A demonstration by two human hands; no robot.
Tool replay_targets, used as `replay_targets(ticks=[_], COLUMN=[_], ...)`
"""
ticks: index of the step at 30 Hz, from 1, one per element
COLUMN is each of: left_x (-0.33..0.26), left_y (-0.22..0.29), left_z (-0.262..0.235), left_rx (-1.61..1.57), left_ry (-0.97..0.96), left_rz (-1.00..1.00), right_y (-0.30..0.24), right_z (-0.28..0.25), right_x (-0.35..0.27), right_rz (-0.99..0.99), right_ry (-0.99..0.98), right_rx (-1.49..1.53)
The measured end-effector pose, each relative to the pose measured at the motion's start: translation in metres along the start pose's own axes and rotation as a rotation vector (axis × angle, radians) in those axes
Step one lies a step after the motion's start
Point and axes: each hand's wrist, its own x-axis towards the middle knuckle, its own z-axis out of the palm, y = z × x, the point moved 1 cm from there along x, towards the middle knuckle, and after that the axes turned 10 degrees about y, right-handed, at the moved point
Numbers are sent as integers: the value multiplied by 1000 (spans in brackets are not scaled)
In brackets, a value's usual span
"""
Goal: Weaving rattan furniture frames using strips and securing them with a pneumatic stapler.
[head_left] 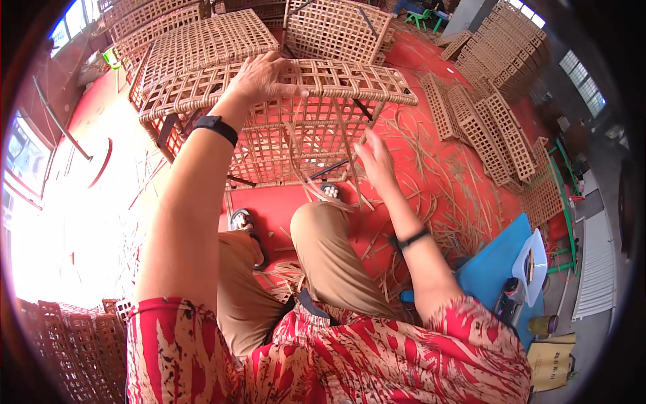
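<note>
A piece of woven rattan furniture [269, 145] stands on the floor in front of my knees, its open lattice made of tan strips over a frame with dark bars. My left hand [259, 79] lies over its upper woven edge [350, 84], fingers curled over the strips and thumb stretched to the right along them. Loose rattan strips [294, 151] hang from that edge and curl down toward my feet. My right hand [377, 161] is just right of the hanging strips, below the edge's right end. Its thumb and forefinger are apart, and I see nothing held between them.
Cut strip scraps [431, 175] litter the red floor. More woven panels [491, 128] lie and stack at the right; others [340, 30] stand behind. At the lower right a blue surface [494, 259] carries a white plastic tray [531, 266]. Dark woven pieces [70, 343] sit at the lower left.
</note>
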Motion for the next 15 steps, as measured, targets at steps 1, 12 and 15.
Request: replay_targets(ticks=[1, 12, 15], left_x=[7, 1, 3], left_y=[8, -1, -15], left_z=[2, 13, 17], left_rx=[49, -24, 21], left_ry=[30, -31, -5], left_rz=[49, -10, -13], right_y=[15, 15, 80], right_z=[24, 47, 13], right_x=[37, 34, -75], right_rz=[-73, 192, -50], right_ry=[35, -168, -114], right_rx=[94, 347, -135])
